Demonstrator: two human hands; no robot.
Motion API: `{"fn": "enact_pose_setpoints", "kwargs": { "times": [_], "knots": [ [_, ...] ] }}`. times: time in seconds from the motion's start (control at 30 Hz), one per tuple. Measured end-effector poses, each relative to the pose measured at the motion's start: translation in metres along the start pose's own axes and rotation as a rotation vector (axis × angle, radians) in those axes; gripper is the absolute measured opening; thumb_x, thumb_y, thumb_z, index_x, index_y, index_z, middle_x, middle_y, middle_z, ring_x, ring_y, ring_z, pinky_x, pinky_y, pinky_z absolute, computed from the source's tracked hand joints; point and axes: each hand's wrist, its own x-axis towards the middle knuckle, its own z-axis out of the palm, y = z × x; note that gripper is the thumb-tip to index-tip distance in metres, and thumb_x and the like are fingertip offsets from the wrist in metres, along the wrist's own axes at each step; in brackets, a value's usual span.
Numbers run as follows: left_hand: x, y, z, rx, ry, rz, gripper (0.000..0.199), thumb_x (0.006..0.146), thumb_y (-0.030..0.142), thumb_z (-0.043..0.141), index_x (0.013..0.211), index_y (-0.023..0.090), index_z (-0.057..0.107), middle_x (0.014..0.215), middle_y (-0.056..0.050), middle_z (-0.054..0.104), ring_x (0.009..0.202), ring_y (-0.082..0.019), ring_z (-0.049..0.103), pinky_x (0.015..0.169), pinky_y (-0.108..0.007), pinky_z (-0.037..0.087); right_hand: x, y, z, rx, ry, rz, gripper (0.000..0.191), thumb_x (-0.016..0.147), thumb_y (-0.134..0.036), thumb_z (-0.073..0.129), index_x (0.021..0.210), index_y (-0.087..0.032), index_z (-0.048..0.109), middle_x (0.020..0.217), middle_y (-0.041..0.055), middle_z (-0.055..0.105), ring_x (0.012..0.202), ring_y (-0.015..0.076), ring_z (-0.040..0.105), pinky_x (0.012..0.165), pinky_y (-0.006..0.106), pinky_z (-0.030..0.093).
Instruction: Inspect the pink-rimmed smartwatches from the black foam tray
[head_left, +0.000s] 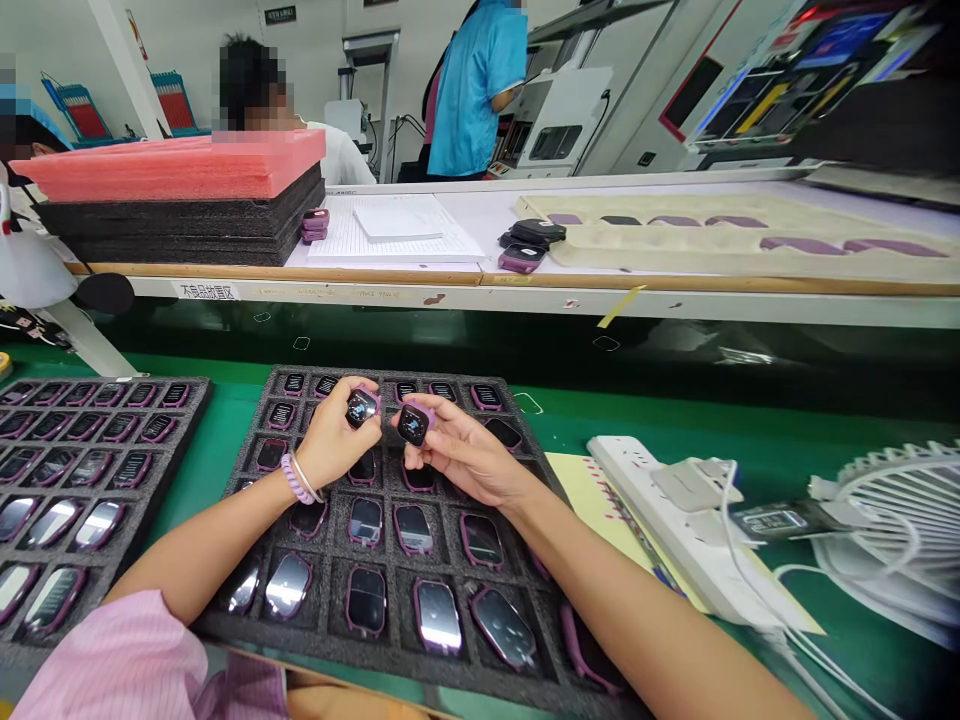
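Purple smartwatch (pixel 361 407) pinched in L hand (pixel 334 438), fingers (pixel 328 400) closed round its edges. 2nd watch (pixel 413 423) gripped just beside it by R hand (pixel 465 458), thumb (pixel 442 425) on top. Both over black foam tray (pixel 326 605) holding rows of watches. 2nd tray (pixel 191 420) to L; yellow paper (pixel 592 490), power strip (pixel 660 510), fan (pixel 877 530) to R.

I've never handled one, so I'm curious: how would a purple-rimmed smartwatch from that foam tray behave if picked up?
Probably stiff: the purple-rimmed smartwatch keeps its shape in its pocket. Its glossy face looks slippery and perhaps scratch-prone, given the separate pockets of the black foam tray. Likely easy to pinch: the left hand and right hand each hold one.
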Motion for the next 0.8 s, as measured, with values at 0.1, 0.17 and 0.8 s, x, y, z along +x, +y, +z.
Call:
{"fn": "enact_pose_setpoints", "kwargs": {
  "times": [0.1,0.17,0.8],
  "knots": [
    [0.0,-0.0004,-0.0001,0.02,0.001,0.009,0.033,0.076,0.014,0.058,0.108,0.018,0.055,0.102,-0.004,0.064,0.089,-0.016,0.06,0.081,-0.027,0.047,0.0002,0.0005,-0.0006,-0.011,-0.015,0.0,0.048,0.084,-0.037,0.085,0.125,-0.028,0.06,0.11,0.0034,0.064,0.075,0.0157,0.066,0.072,0.029,0.052],
    [0.0002,-0.0004,-0.0001,0.006,0.006,0.007,0.033,0.077,0.015,0.058,0.109,0.018,0.054,0.102,-0.004,0.064,0.089,-0.015,0.06,0.081,-0.026,0.047,0.0003,0.0006,-0.0009,-0.005,-0.029,-0.004,0.046,0.086,-0.037,0.084,0.125,-0.029,0.06,0.111,0.0029,0.064,0.075,0.015,0.067,0.072,0.028,0.052],
    [0.0003,0.0005,0.0002,0.009,0.004,-0.007,0.034,0.075,0.013,0.058,0.108,0.019,0.055,0.101,-0.004,0.064,0.09,-0.016,0.06,0.084,-0.028,0.047,0.0006,0.0001,0.0002,-0.017,0.009,0.015,0.049,0.082,-0.038,0.086,0.123,-0.027,0.061,0.112,0.0037,0.064,0.073,0.0156,0.065,0.071,0.029,0.051]
  ]
}}
